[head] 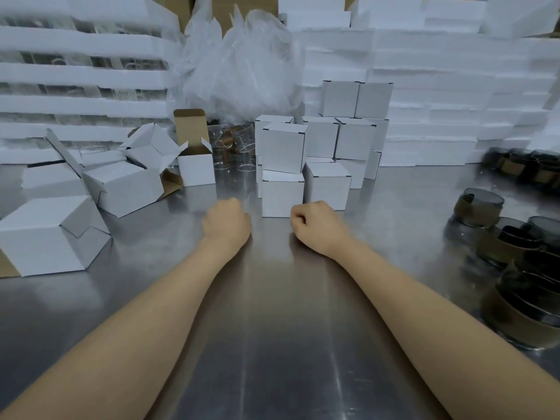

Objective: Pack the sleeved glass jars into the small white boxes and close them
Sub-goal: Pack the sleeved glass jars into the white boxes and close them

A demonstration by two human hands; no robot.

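My left hand (225,221) and my right hand (316,224) rest as fists on the steel table (272,328), both holding nothing. Just beyond them stands a stack of closed small white boxes (283,147). An open white box (196,169) with its brown flap up stands at the left of the stack. Several unclosed boxes (121,186) lie tumbled at the far left. Dark glass jars in brown sleeves (481,207) cluster along the right edge, and more sleeved jars (521,165) sit farther back.
Clear glass jars (233,140) stand behind the open box, under a crumpled plastic bag (239,65). White foam slabs (439,95) are stacked along the back and right. Foam trays with glassware (81,80) fill the back left.
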